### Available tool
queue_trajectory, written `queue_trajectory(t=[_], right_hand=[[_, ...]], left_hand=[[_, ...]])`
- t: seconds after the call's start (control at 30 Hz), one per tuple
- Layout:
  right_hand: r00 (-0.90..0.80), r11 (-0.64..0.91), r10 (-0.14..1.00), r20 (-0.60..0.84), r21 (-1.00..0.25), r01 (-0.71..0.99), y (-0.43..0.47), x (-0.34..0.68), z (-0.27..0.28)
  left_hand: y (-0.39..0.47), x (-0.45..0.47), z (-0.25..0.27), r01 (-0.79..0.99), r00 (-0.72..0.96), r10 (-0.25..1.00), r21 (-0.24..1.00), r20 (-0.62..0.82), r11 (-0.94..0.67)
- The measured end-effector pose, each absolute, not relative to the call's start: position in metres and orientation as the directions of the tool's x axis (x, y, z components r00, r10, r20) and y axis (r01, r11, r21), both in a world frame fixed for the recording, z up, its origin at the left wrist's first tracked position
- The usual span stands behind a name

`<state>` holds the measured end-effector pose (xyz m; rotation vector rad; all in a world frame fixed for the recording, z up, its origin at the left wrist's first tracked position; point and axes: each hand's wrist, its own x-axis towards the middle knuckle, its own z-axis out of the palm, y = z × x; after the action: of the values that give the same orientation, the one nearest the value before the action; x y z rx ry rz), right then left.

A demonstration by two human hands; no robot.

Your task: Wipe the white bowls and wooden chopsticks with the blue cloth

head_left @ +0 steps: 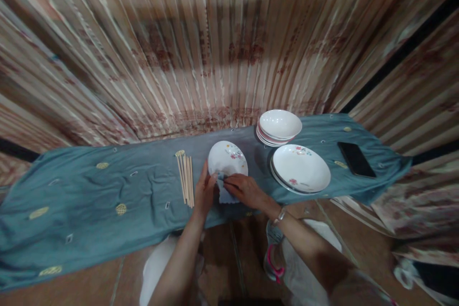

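A small white plate [223, 155] with a floral pattern at its right side is in front of me, its face turned up towards me. My left hand [205, 190] grips the plate's left, near edge, with the thumb on the front. In my right hand [246, 188] is a light blue cloth [226, 196], pressed by bent fingers against the plate's near part. Part of the cloth hangs below the hand, and the plate's lower rim is hidden behind both hands. Just left of my left hand lie several wooden chopsticks [188, 179], side by side.
A stack of white bowls [280, 124] stands at the back right, with stacked floral plates [301, 169] nearer to me. A black phone [356, 159] lies farther right. Blue-green cloth [143, 186] covers the narrow table; a striped curtain [201, 48] hangs behind it.
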<state>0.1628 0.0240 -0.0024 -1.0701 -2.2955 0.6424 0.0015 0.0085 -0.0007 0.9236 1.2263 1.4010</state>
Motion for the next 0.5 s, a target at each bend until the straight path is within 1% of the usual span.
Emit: queue_trajectory(t=[0.03,0.1,0.17,0.3,0.4,0.5], right_hand=[[-0.533,0.564,0.798,0.282,-0.663,0.492,0.023,0.158,-0.003],[-0.491,0.540,0.811,0.317,-0.728,0.422,0.023,0.147,-0.003],[-0.445,0.523,0.830,0.336,-0.744,0.415,0.022,0.136,-0.003],[-0.333,0.483,0.872,0.359,-0.744,0.461,0.020,0.122,0.004],[-0.242,0.412,0.910,0.337,-0.805,0.427,0.022,0.118,0.013],[-0.181,0.325,0.943,0.278,-0.887,0.327,0.025,0.117,0.018]], left_hand=[[0.008,0.001,-0.001,-0.151,-0.203,0.978,0.989,-0.038,0.007],[0.008,-0.001,0.000,-0.074,-0.220,0.975,0.996,0.031,-0.049],[0.007,-0.002,0.002,-0.048,-0.227,0.972,0.996,0.063,-0.076],[0.005,-0.003,0.003,-0.009,-0.170,0.984,0.998,0.060,-0.062],[0.002,-0.003,0.003,0.028,-0.119,0.989,0.996,0.091,-0.089],[0.000,-0.002,0.005,0.019,-0.074,0.992,0.995,0.100,-0.099]])
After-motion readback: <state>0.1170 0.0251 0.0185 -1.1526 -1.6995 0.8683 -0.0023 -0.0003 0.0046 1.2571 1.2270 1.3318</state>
